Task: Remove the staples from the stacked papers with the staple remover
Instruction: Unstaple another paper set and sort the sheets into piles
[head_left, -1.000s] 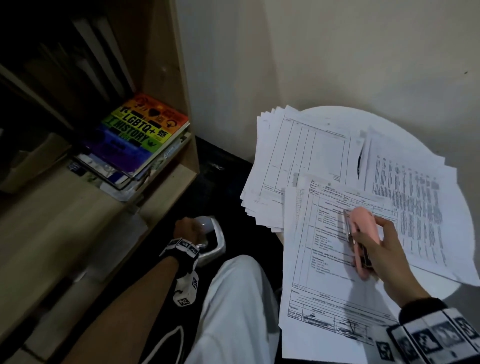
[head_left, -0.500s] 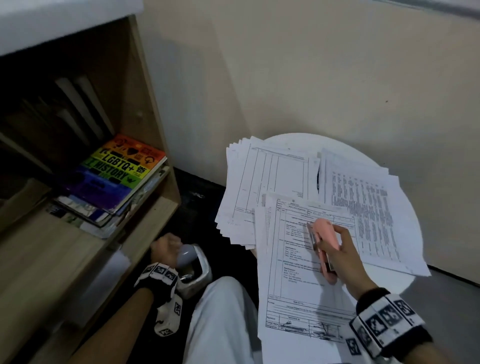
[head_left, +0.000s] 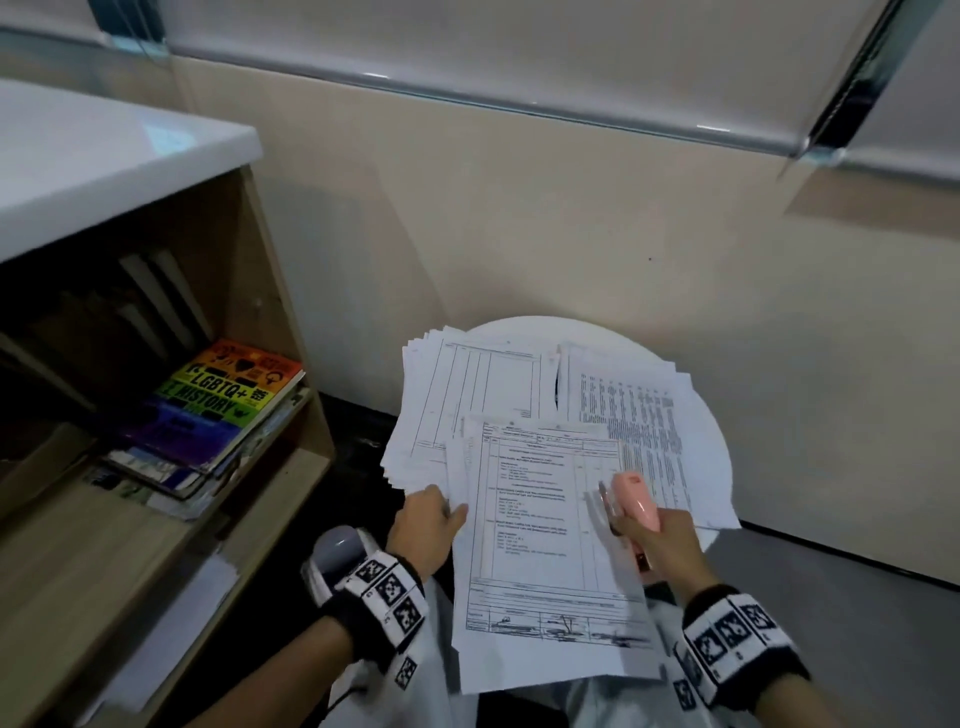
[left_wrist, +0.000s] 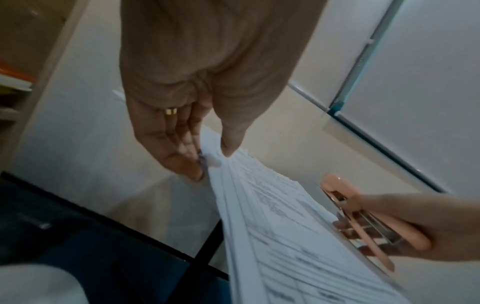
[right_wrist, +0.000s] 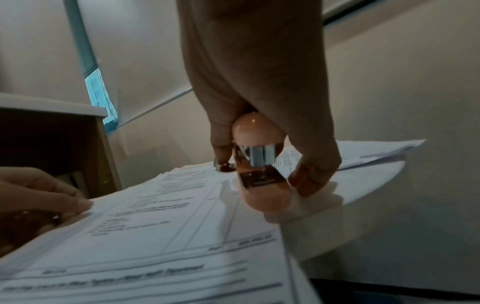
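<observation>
A stack of printed papers (head_left: 530, 525) lies half on the round white table (head_left: 540, 330), its near end hanging over my lap. My left hand (head_left: 431, 519) pinches the stack's left edge (left_wrist: 218, 164) between thumb and fingers. My right hand (head_left: 657, 545) grips a pink staple remover (head_left: 631, 501) over the stack's right side, its metal end (right_wrist: 259, 158) pointing away from me just above the top sheet (right_wrist: 161, 222). No staple shows in any view.
Two more paper piles (head_left: 483, 395) (head_left: 634, 415) cover the table's far half. A wooden shelf unit (head_left: 291, 332) with a rainbow-covered book (head_left: 223, 400) stands on the left. A grey-white round object (head_left: 337, 545) sits by my left wrist. The wall is close behind.
My left hand left the grey-white object low on the left and came up to pinch the stack's left edge. The head view tilted upward. My right hand still holds the staple remover over the papers.
</observation>
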